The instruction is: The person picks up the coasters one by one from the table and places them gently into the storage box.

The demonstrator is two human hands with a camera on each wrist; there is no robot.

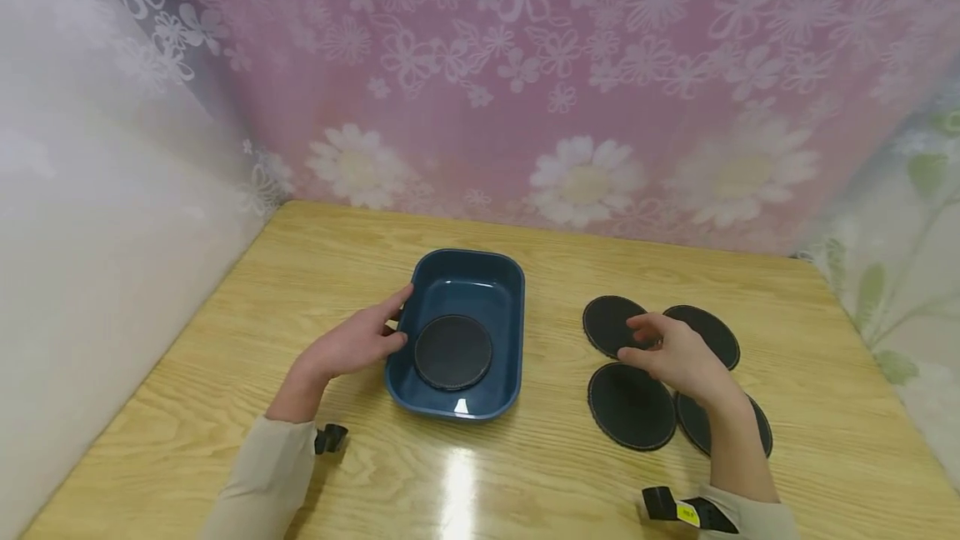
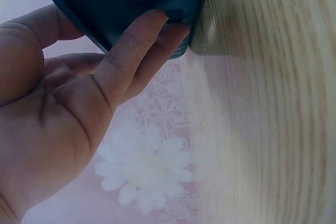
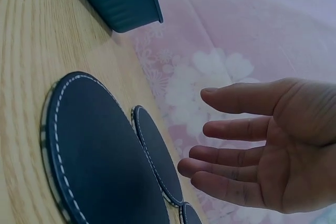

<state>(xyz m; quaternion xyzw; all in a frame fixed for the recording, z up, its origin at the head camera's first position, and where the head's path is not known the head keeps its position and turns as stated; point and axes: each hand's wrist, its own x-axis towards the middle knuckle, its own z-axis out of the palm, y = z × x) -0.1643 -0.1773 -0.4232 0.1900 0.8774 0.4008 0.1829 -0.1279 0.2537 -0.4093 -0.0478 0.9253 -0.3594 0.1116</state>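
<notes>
A dark blue rectangular dish [image 1: 480, 298] stands on the table with one round black coaster [image 1: 453, 352] lying flat in its near half. My left hand [image 1: 356, 344] rests against the dish's left side, its fingers extended; in the left wrist view the fingers [image 2: 131, 51] lie along the outer wall. Over at the right, my right hand [image 1: 682, 361] hovers above several black stitched coasters [image 1: 632, 407] with nothing in its fingers. The right wrist view shows its thumb and fingers spread apart, clear of the coasters [image 3: 100, 145]. The hand and forearm partly cover some coasters.
The light wood table [image 1: 540, 473] meets a pink flowered backdrop [image 1: 480, 123] at its far edge. Pale curtains hang at the left and right sides. A black strap [image 1: 712, 515] with a small camera is on each wrist.
</notes>
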